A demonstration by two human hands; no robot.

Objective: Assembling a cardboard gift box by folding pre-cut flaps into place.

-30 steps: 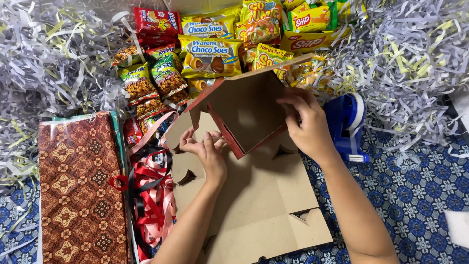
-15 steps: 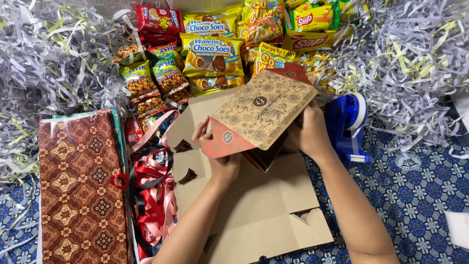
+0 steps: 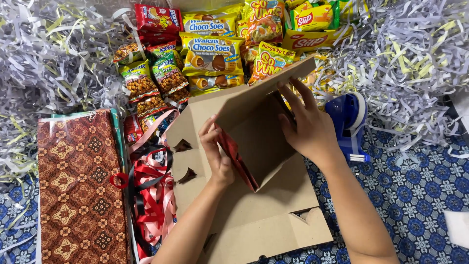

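At centre frame, we are folding a flat brown cardboard box (image 3: pixel 254 195) on a blue patterned cloth (image 3: pixel 415 195). Our left hand (image 3: pixel 215 151) is pinching the red-printed edge of one side panel (image 3: pixel 237 156) between thumb and fingers, tilting it upright. Our right hand (image 3: pixel 305 124) is lying spread, fingers extended and pressed against the inside of the raised back panel (image 3: pixel 259 127), whose top edge is leaning toward the snack packets (image 3: pixel 210 49). Two notched tabs (image 3: pixel 183 161) are showing just left of our left hand. To do this fold well, we judge that the right palm should be bracing the back panel square while the left is seating the side panel along its crease, keeping both walls upright. Beside the box we are seeing a red and pink ribbon bundle (image 3: pixel 151 195), a brown patterned paper bag (image 3: pixel 80 190), a blue tape dispenser (image 3: pixel 349 122) and grey shredded paper (image 3: pixel 410 63).
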